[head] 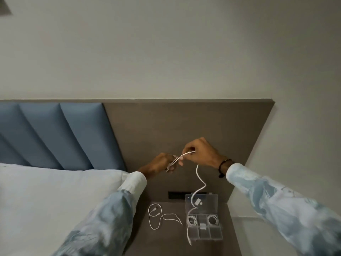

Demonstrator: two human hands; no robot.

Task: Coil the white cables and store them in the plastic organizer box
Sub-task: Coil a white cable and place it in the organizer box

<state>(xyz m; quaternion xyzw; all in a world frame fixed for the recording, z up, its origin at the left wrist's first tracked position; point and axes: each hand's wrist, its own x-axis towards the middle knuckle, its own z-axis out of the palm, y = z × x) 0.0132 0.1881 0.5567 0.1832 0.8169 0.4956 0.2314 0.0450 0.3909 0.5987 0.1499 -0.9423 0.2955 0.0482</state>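
1. My left hand (162,162) was closed around a few gathered loops of the white cable (198,183), pinched at the fingertips.
2. My right hand (198,152) gripped the same cable just beside the left, fingers curled over the strand running between the two hands.
3. Both hands were raised in front of the brown wall panel (184,122), well above the bedside table (171,237).
4. From the right hand the cable hung down in waves, crossed the open lid of the plastic organizer box (203,217) and trailed past the box's front left corner onto the table.
5. Two compartments of the box each held a coiled cable (213,219).
6. A second loose cable (160,215) lay uncoiled on the table, left of the box.
7. The bed (55,191) and blue headboard (55,133) sat to the left.
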